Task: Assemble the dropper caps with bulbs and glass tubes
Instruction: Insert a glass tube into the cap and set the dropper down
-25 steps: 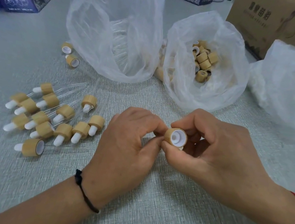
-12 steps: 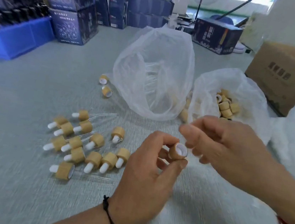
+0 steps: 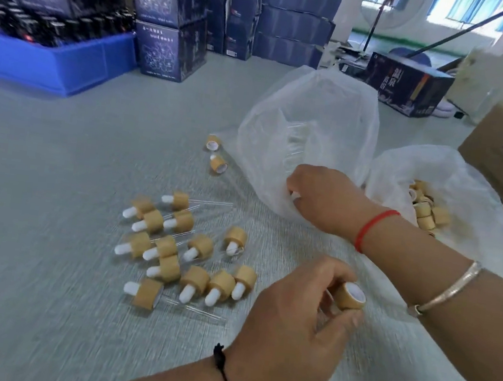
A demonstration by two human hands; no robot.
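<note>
A bamboo-coloured dropper cap (image 3: 349,296) is pinched in the left hand (image 3: 291,318). The right hand (image 3: 322,199) is plunged into the clear tube bag (image 3: 308,127), its grip hidden. Finished droppers (image 3: 180,245) are spread just left; loose caps (image 3: 428,209) are bagged at right.

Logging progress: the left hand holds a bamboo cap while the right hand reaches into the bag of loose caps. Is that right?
Not quite. In the head view the left hand does hold the bamboo cap, but the right hand reaches into the tube bag, the clear one with glass tubes inside, not the bag of loose caps beside it.
</note>
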